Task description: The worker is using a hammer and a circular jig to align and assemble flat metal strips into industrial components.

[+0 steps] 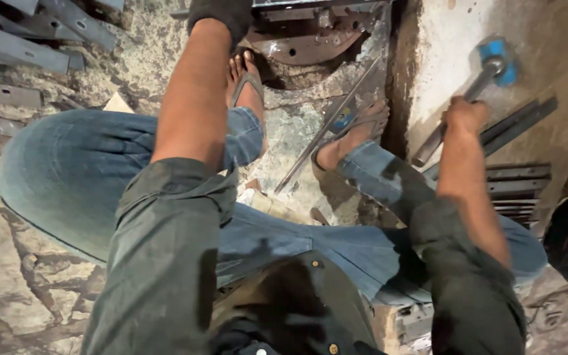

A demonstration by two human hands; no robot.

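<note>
My right hand (465,115) is closed around the metal handle of a hammer (491,66) with a blue head, raised over the pale floor at the right. My left hand (221,14) wears a dark glove and reaches forward to the top edge of the view, next to a rusty curved metal plate (304,45). Its fingers are hidden, so what it holds is unclear. A thin metal rod (327,125) lies slanted between my two sandalled feet (248,82), with its far end near the plate.
Flat metal bars (14,49) with holes lie piled at the top left. More metal strips (517,181) are stacked at the right beside my knee. My bent legs in jeans fill the middle. The floor is rough, cracked stone.
</note>
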